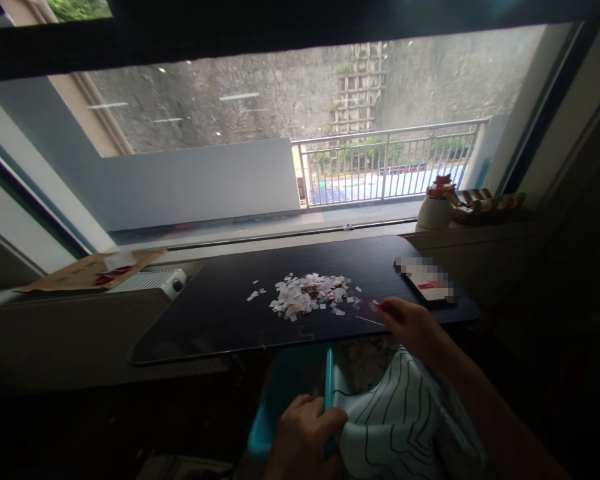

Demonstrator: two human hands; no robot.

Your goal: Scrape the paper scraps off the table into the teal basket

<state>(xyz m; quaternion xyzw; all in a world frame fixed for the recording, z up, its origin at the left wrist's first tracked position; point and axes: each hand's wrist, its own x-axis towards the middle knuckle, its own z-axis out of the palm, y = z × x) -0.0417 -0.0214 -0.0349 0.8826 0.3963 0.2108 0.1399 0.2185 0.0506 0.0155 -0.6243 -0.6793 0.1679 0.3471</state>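
Observation:
My left hand (307, 427) is closed around the rim of a teal plastic bin (267, 413) below the table's front edge. Between the fingertips of my right hand (407, 323) is a thin clear plastic sheet (370, 311), held low over the black table (205, 320) just right of a heap of small whitish paper scraps (307, 297). A few scraps lie loose around the heap. The bin's inside is dark, so its contents cannot be made out.
A phone-like flat object (425, 280), partly blurred out, lies at the table's right. Behind stand a white jug (435, 210) and a small rack (487, 203) on the sill. At left, a brown paper bag (80, 273) rests by a radiator (150, 281). Striped cloth (390, 433) hangs beside the bin.

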